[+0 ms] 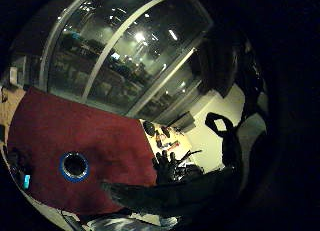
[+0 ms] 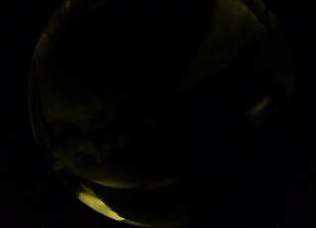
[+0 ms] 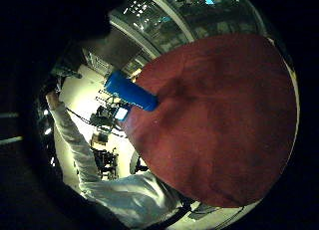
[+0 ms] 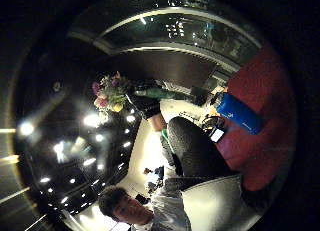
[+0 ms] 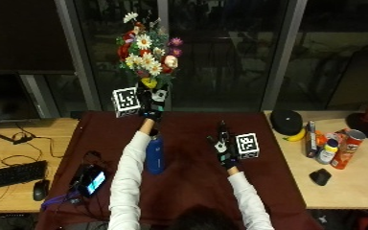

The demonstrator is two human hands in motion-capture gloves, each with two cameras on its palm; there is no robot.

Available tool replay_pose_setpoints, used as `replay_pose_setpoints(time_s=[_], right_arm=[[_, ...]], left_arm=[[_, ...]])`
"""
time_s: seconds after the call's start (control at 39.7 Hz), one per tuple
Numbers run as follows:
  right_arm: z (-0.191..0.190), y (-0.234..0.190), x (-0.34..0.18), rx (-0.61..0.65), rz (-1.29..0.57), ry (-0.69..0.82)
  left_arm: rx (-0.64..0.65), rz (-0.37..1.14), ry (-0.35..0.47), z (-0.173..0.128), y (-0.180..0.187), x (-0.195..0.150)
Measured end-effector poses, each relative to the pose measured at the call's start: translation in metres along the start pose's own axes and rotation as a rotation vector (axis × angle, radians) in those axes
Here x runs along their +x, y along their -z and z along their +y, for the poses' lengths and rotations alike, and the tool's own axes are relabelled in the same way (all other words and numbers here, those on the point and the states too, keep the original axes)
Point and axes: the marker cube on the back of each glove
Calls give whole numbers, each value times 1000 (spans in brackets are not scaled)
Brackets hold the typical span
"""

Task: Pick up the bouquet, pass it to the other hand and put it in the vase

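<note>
- The right hand (image 5: pixel 224 146) hovers over the red cloth (image 5: pixel 190 191) on the counter (image 5: pixel 343 189), fingers straight, grasping nothing.
- The blue vase (image 5: pixel 155 154) stands on the cloth under the left forearm — a phone (image 5: pixel 90 181) lies near the cloth's left edge.
- A keyboard (image 5: pixel 10 174) and mouse (image 5: pixel 40 189) lie left; cans and a banana (image 5: pixel 295 136) crowd the right.
- Farthest, the left hand (image 5: pixel 149 104) grips the bouquet (image 5: pixel 147 51) high before the window.

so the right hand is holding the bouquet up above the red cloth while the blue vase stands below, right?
Not quite: the outside view shows the left hand holding the bouquet up. The right hand holds nothing. The blue vase does stand below on the red cloth.
</note>
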Motion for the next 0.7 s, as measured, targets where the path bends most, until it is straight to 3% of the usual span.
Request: replay_pose_setpoints(time_s=[0.18, 0.33, 0.48, 0.58, 0.7], right_arm=[[4, 3, 4, 8, 27, -47], [-9, 7, 23, -2, 91, 216], [5, 4, 28, 5, 54, -58], [11, 3, 41, -5, 51, -75], [22, 6, 71, -29, 92, -116]], left_arm=[[18, -30, 36, -8, 4, -39], [27, -10, 77, -10, 6, -73], [-5, 84, -11, -4, 7, -104], [-195, -6, 228, 36, 16, -160], [-557, -150, 383, 115, 38, -249]])
